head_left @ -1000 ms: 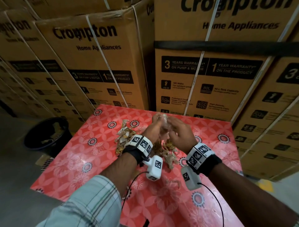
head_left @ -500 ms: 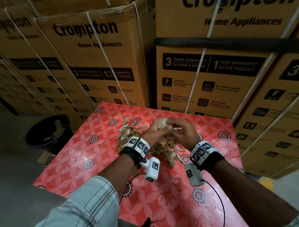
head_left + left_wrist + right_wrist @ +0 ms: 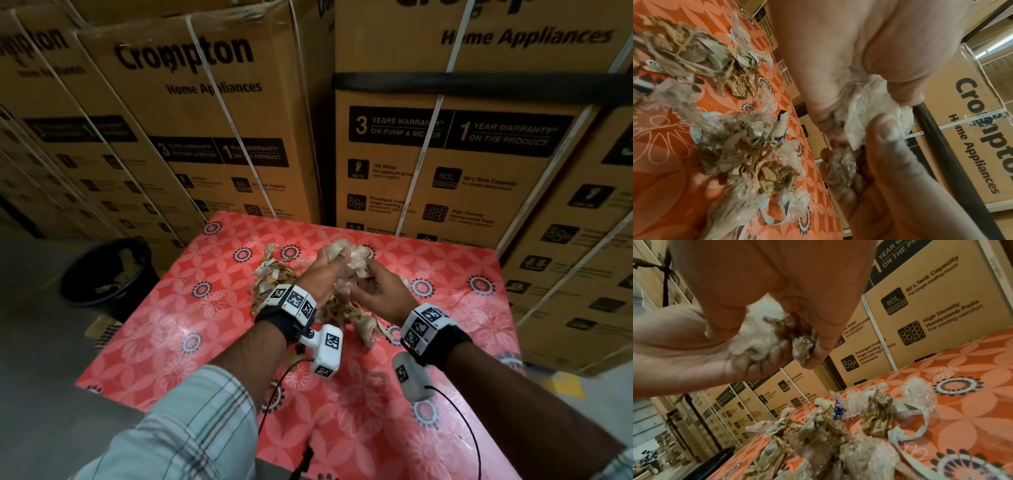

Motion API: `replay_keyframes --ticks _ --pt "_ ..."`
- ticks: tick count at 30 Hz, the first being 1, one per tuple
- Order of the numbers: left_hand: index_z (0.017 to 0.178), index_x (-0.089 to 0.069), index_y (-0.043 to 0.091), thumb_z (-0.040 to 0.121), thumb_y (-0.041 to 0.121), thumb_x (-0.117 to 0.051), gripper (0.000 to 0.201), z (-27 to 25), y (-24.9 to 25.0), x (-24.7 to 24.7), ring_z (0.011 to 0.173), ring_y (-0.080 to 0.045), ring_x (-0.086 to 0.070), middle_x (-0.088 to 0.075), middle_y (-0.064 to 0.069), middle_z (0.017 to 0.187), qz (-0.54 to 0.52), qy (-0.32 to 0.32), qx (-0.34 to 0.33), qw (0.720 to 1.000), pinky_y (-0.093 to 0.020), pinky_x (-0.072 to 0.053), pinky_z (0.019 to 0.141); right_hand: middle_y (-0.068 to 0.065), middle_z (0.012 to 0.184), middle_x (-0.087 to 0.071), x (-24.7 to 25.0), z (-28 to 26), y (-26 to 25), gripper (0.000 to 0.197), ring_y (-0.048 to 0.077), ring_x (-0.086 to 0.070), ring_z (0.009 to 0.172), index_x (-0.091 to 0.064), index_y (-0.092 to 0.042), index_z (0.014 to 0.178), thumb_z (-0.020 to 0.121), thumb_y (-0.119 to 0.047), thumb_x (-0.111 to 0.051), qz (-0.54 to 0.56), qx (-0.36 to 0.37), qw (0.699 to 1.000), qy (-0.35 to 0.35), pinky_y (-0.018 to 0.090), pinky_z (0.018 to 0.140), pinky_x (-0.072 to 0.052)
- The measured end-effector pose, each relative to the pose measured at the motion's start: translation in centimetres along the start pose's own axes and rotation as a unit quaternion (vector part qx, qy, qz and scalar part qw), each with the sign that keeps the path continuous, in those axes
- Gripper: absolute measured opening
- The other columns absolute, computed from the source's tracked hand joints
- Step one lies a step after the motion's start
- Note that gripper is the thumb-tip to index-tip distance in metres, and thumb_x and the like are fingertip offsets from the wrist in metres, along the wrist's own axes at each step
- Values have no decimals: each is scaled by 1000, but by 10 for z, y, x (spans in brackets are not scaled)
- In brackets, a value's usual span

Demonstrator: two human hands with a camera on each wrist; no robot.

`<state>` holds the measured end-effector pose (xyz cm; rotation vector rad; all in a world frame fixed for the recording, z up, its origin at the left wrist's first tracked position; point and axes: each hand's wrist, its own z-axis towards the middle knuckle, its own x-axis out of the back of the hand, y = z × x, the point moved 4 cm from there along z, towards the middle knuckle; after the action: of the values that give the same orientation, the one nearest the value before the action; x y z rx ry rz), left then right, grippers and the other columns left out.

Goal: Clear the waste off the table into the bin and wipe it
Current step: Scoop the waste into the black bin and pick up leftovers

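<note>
Your two hands meet above the desk (image 3: 144,335), and the pale wad of crumpled plastic waste (image 3: 352,260) between them has risen a little over the last second, from a low huddle over the pile to a bundle lifted clear of it. Your left hand (image 3: 320,274) curls its fingers round the wad from the left; your right hand (image 3: 376,291) pinches loose scraps into it from the right. That reads as gathering nearly done for this handful, with the carry to the bin (image 3: 106,270) not yet begun; the bin stands on the floor well to the left of your left hand. The wad is a shapeless ball with no clear long axis and points nowhere in particular. Beneath both hands, the remaining pile of brown paper and wrappers (image 3: 274,281) sprawls on the desk, stretching from your wrists towards the cartons (image 3: 205,102).
</note>
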<state>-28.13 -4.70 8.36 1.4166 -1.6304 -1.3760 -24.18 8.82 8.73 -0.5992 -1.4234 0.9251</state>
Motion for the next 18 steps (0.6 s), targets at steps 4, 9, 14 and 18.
replay_keyframes --ticks 4,9,14,18 --pt "153 12 28 80 67 -59 109 5 -7 2 143 -24 -30 -23 -3 159 34 10 40 999 -46 -28 117 -8 120 -57 -12 0 0 83 7 -59 97 -33 -18 140 73 -39 -77 1 -1 1000 23 19 72 -47" --pt "150 -15 19 99 43 -48 66 3 -11 -7 117 -8 -51 -45 16 126 25 13 49 998 -35 -28 115 -1 91 -65 -11 -1 6 44 14 -61 75 -52 -12 110 79 -36 -72 -71 -17 989 131 28 61 -48" --pt "121 -36 36 69 80 -61 73 -1 -24 -2 94 -29 -64 -68 -5 97 118 13 30 992 -56 -43 104 -2 60 -61 0 -7 5 11 15 -59 55 -60 -9 75 79 -16 -68 -57 -16 983 173 20 48 -38" --pt "105 -53 40 66 73 -66 53 2 -25 2 97 -34 -67 -69 -6 101 152 63 -19 986 -56 -51 93 3 62 -68 -1 -2 9 11 19 -65 50 -65 -17 84 75 -12 -70 121 -69 971 192 37 47 -55"
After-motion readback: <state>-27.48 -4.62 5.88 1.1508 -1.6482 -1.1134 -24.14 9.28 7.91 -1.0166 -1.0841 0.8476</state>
